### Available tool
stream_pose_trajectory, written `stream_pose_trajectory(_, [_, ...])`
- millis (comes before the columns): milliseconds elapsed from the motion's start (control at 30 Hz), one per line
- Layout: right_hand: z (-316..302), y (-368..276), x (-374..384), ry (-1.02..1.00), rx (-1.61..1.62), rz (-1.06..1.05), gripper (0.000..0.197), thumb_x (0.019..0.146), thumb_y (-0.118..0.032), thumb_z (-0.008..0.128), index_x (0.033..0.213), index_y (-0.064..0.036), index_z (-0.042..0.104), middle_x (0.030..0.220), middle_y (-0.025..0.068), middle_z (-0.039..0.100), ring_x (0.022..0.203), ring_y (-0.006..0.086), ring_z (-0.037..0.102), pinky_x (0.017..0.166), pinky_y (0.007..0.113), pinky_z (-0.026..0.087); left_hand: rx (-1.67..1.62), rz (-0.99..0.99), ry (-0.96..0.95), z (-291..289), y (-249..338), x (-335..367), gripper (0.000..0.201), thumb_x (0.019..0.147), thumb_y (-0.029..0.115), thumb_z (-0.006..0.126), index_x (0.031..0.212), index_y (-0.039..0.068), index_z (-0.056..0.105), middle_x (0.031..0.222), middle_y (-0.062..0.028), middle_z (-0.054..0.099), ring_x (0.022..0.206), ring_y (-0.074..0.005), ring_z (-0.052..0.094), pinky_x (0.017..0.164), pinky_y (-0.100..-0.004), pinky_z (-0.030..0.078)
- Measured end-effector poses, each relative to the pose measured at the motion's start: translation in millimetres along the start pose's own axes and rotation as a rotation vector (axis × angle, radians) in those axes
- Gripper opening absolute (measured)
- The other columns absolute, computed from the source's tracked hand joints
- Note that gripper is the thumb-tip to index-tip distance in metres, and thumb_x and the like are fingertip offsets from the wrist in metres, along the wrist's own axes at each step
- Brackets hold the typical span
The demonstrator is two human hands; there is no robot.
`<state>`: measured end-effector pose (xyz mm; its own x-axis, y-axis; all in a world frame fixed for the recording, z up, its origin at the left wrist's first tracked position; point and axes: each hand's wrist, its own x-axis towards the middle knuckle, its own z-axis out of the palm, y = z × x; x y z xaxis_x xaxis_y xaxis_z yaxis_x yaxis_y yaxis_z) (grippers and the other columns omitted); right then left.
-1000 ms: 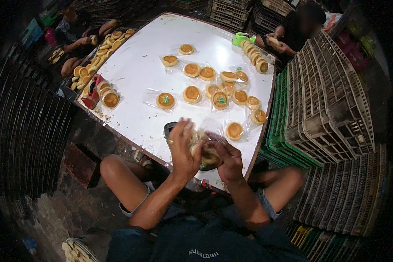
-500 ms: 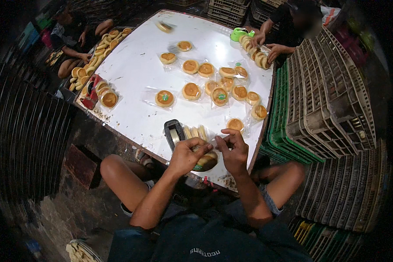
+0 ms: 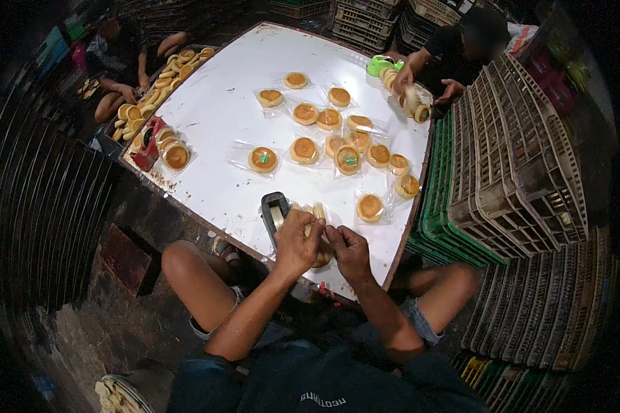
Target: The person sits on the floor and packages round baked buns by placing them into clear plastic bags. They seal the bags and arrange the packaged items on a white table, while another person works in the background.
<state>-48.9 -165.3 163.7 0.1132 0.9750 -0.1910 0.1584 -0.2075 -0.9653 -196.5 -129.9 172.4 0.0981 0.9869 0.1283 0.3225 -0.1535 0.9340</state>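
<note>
My left hand [image 3: 297,242] is closed in a pinch over the near edge of the white table, at a clear plastic bag around a round golden bun [image 3: 321,259]. Close beside it, my right hand [image 3: 349,253] pinches at the same bag, fingertips nearly meeting the left ones. Both hands cover most of the bag and bun. A black tape dispenser [image 3: 273,206] stands just left of my left hand. Behind my fingers, more pale buns [image 3: 315,208] stand on edge in a row, partly hidden.
Several bagged buns [image 3: 304,150] lie across the white table [image 3: 213,103]. A red tape dispenser [image 3: 145,146] and stacked buns [image 3: 175,157] sit at its left corner. Crates [image 3: 516,158] rise at right. One co-worker's hand [image 3: 404,79] handles buns; another person sits by a bun-filled tray [image 3: 162,86].
My right hand has moved left and closed up against my left. A blurred bun at the table's far end is gone from there; another bun now lies mid-table. The right co-worker's hands have shifted.
</note>
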Motion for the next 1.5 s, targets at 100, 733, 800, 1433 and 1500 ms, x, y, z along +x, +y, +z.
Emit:
stream_pose_trajectory(100, [25, 13, -9, -0.107, 0.443, -0.043, 0.027, 0.1, -0.029, 0.056, 0.11, -0.0038, 0.056, 0.099, 0.0048, 0.062, 0.09, 0.0138, 0.058, 0.082, 0.031, 0.048, -0.028, 0.112, 0.088, -9, 17, -4, 0.021, 0.088, 0.019, 0.064, 0.089, 0.0, 0.054, 0.095, -0.0159, 0.05, 0.091, -0.0317, 0.053, 0.085, -0.0404, 0.043])
stream_pose_trajectory(733, [89, 112, 41, -0.206, -0.432, 0.029, 0.025, 0.087, -0.024, 0.073, 0.079, -0.0005, 0.068, 0.075, 0.0025, 0.066, 0.067, 0.0095, 0.055, 0.063, 0.029, 0.045, -1.116, -0.466, 0.132, -64, 5, 13, 0.038, 0.096, 0.024, 0.059, 0.127, 0.003, 0.05, 0.116, -0.011, 0.059, 0.107, -0.023, 0.061, 0.09, -0.038, 0.052])
stream_pose_trajectory(800, [86, 100, 25, -0.166, -0.206, -0.13, 0.034, 0.089, -0.034, 0.069, 0.08, -0.0015, 0.062, 0.071, 0.0085, 0.061, 0.066, 0.0163, 0.057, 0.063, 0.032, 0.047, -1.076, -0.485, 0.152, -71, 10, 9, 0.037, 0.097, 0.025, 0.057, 0.125, 0.001, 0.052, 0.118, -0.0138, 0.061, 0.106, -0.0255, 0.063, 0.086, -0.0411, 0.056])
stream_pose_trajectory(1433, [-22, -82, 13, -0.386, -0.31, -0.392, 0.038, 0.087, -0.035, 0.075, 0.076, -0.001, 0.063, 0.068, 0.0036, 0.063, 0.06, 0.0087, 0.052, 0.056, 0.028, 0.045, -0.736, -0.389, -0.481, -34, 16, -11, 0.067, 0.082, -0.003, 0.055, 0.146, 0.005, 0.036, 0.132, -0.0099, 0.054, 0.117, -0.0215, 0.056, 0.099, -0.0322, 0.045])
stream_pose_trajectory(1500, [-30, -49, 27, -0.313, -0.398, -0.168, 0.039, 0.082, -0.035, 0.08, 0.072, -0.0033, 0.059, 0.063, -0.0013, 0.052, 0.06, 0.0069, 0.047, 0.055, 0.026, 0.041, -0.814, -0.494, -0.616, -39, 10, -8, 0.056, 0.087, 0.004, 0.06, 0.14, 0.003, 0.044, 0.129, -0.0111, 0.057, 0.114, -0.0226, 0.059, 0.097, -0.0336, 0.049])
